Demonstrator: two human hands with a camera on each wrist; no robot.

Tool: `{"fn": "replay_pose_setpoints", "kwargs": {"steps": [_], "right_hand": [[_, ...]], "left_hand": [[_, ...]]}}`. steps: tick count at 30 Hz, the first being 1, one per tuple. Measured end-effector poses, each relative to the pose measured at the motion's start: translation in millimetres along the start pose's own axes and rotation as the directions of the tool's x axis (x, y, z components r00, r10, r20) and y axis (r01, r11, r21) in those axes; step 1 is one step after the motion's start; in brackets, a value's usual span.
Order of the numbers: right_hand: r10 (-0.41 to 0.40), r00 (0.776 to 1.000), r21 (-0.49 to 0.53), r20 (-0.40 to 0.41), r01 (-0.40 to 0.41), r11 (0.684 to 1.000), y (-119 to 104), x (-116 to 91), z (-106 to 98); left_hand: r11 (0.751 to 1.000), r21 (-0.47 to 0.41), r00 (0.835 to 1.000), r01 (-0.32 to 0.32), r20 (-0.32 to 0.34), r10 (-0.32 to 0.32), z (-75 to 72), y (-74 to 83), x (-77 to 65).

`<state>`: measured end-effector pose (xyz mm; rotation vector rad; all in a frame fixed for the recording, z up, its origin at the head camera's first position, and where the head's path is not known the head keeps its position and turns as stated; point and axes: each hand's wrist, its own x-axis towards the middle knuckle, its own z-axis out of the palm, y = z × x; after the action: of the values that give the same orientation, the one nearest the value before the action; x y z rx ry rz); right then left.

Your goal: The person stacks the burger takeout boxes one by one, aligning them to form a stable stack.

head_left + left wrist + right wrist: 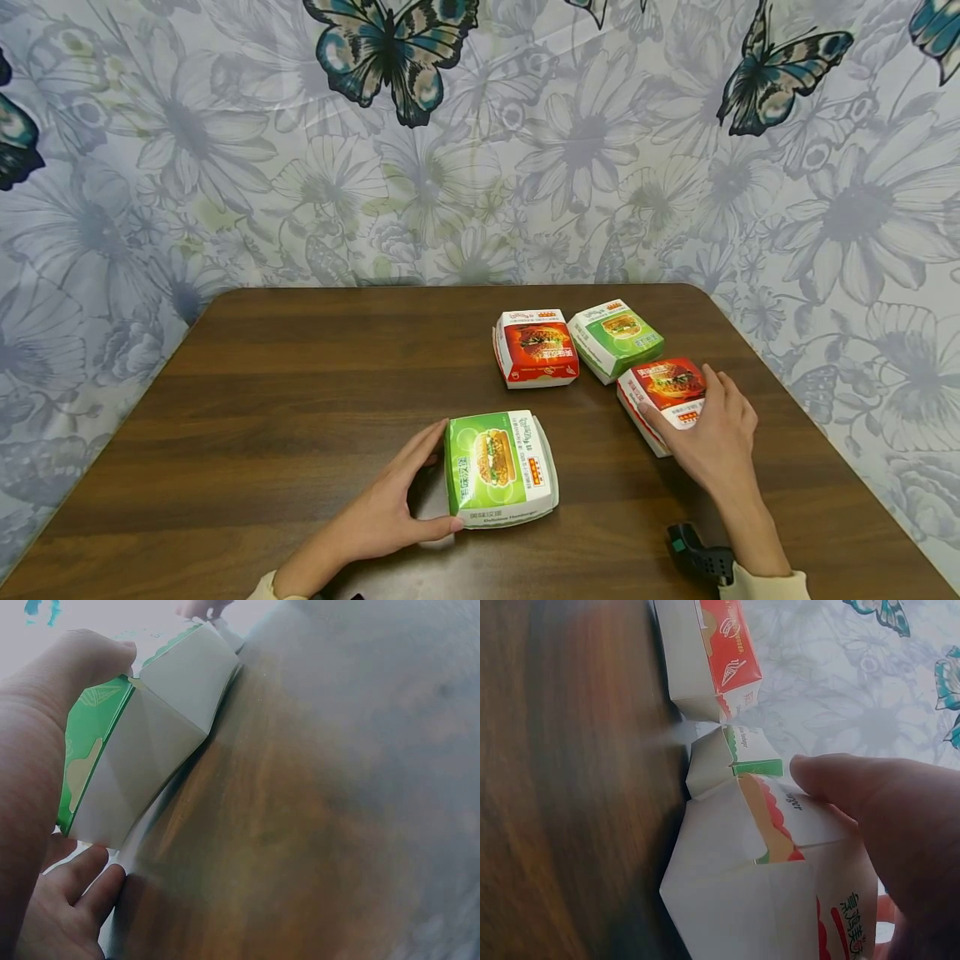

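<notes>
Near the front middle of the table, in the head view, lies a green and white burger box (487, 462). My left hand (382, 508) grips it by its left side, thumb at the near corner and fingers at the far one. To the right, my right hand (716, 437) holds a red and white burger box (671, 387) between thumb and fingers. The left wrist view shows the green box's white side (146, 742) close over the wood. In the right wrist view my thumb (885, 795) lies along the red box's upper edge (832, 825).
Behind the held red box, a second green box (618, 337) and another red box (538, 346) sit side by side on the brown table (300, 375). A flowered, butterfly-printed wall covering (480, 183) stands behind the table. A black device (701, 554) is strapped at my right wrist.
</notes>
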<state>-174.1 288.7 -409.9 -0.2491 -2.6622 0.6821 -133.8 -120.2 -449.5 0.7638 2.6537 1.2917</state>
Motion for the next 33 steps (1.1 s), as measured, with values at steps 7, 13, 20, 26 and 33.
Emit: {"fn": "replay_pose_setpoints", "kwargs": {"steps": [7, 13, 20, 26, 33], "right_hand": [[-0.006, 1.000, -0.020, 0.021, 0.006, 1.000, 0.8, -0.2, 0.0], [0.010, 0.998, -0.046, 0.061, -0.007, 0.999, 1.2, -1.2, 0.4], [0.023, 0.996, -0.070, 0.086, -0.017, 0.997, 2.0, -2.7, 1.3], [0.015, 0.995, -0.077, 0.094, -0.008, 0.997, 1.9, -2.6, 1.2], [0.014, 0.996, -0.072, 0.086, -0.007, 0.997, 1.0, -2.7, 0.6]], "left_hand": [[1.000, 0.002, 1.000, 0.001, 0.001, -0.001, 0.0, -0.3, -0.1], [1.000, 0.000, 1.000, -0.023, -0.002, 0.023, 1.3, -1.4, 0.2], [1.000, 0.000, 1.000, -0.023, -0.007, 0.023, 1.6, -1.1, 0.5], [1.000, 0.003, 1.000, -0.018, -0.006, 0.018, 1.6, -1.1, 0.4], [1.000, 0.005, 1.000, -0.018, -0.006, 0.018, 1.3, -0.8, 0.8]]}}
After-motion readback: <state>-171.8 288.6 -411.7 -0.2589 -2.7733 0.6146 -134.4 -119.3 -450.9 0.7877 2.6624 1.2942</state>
